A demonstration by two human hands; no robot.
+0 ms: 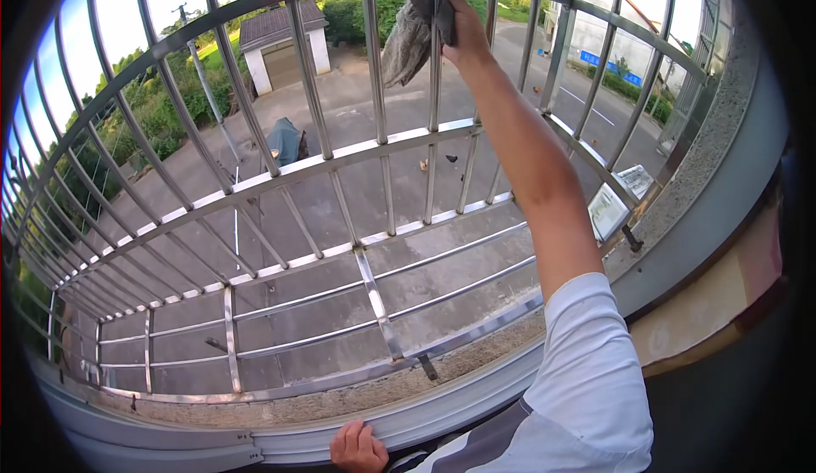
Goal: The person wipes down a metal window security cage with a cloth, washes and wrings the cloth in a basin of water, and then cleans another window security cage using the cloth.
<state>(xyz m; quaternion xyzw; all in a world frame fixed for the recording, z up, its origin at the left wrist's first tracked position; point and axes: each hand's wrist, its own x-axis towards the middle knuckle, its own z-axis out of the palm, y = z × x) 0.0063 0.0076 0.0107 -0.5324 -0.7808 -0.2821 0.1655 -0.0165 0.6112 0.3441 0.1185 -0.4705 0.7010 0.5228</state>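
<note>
My right hand is raised at the top of the view, closed on a grey cloth that is wrapped against a vertical metal bar. Part of the cloth hangs down on the left side of that bar. At the bottom, my left hand rests with curled fingers on the window sill frame. Whether anything lies under its fingers is hidden. Shiny bars of a window cage spread across the whole view.
A clear-covered sheet or panel leans at the cage's right side. A short dark bracket stands on the lower ledge. Beyond the bars are a paved yard, a small shed, a covered object and a road.
</note>
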